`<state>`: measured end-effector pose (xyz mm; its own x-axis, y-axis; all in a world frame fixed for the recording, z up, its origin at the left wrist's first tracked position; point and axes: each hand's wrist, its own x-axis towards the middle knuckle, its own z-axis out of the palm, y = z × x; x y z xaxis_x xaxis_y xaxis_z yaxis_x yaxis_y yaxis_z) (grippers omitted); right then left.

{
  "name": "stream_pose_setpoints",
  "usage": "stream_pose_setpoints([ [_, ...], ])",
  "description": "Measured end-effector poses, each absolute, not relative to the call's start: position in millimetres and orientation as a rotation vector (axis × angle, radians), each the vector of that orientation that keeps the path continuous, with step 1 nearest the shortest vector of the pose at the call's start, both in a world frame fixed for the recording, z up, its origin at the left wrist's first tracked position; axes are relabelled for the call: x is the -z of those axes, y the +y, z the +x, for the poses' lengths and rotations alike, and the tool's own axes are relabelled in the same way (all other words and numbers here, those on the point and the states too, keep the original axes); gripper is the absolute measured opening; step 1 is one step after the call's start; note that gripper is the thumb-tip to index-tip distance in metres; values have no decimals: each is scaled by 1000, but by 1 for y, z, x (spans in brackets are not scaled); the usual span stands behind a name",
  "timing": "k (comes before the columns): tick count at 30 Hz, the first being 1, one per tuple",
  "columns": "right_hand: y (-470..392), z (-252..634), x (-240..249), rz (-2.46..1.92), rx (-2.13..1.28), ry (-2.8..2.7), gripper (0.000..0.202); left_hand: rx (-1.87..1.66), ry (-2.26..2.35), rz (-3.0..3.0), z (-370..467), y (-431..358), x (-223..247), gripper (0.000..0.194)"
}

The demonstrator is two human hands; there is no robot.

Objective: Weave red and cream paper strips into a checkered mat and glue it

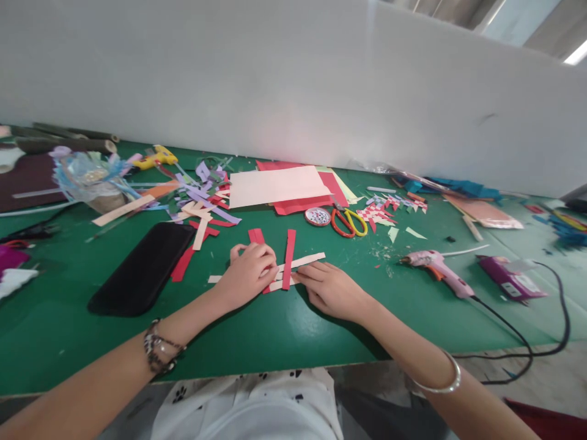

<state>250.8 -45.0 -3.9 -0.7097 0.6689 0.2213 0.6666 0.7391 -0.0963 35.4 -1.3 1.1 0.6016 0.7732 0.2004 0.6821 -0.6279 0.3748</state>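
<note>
Red strip [288,260] lay between left hand [249,273] and right hand [334,289], about equally near both, back from mid near edge of tabletop [229,348], long axis toward far edge, crossing over pale strips [312,260]; hands apart, left curled, right flatter, couldn't tell if either pinched; red strip flat, narrow, plain

Your red strip [288,259] and pale strips [312,259] look like smooth, matt paper. Your green tabletop [257,342] has a slick, faintly glossy finish. Your black case [142,269] looks matt, while your pink glue gun [446,275] is smooth plastic. Your clear bag [89,174] is crinkled, shiny plastic film. Your bangle [457,379] gleams like polished metal.
</note>
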Motion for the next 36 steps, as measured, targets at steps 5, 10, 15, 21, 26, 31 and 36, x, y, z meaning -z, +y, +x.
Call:
stream_pose_setpoints([
  [5, -45, 251, 5, -1070, -69, -2648, 37, -510, 1231, 2573, 38, -3, 1, 32],
  [10, -46, 250, 5, -1065, -68, -2630, 36, -527, 1277, 2610, 43, -5, 1, 27],
  [15, -46, 250, 6, -1061, -84, -2583, 33, -503, 1280, 2738, 49, -5, 2, 27],
  [21, -46, 250, 8, -1137, -35, -2474, 26, -464, 1293, 2844, 53, -7, 3, 26],
  [26, -45, 250, 8, -1197, -29, -2418, 23, -473, 1341, 2878, 54, -8, 7, 27],
  [31, -43, 250, 12, -1237, -93, -2431, 25, -443, 1344, 2882, 55, -8, 7, 28],
  [36, -36, 249, 11, -1387, -222, -2369, 17, -415, 1305, 2865, 55, -9, 5, 29],
])
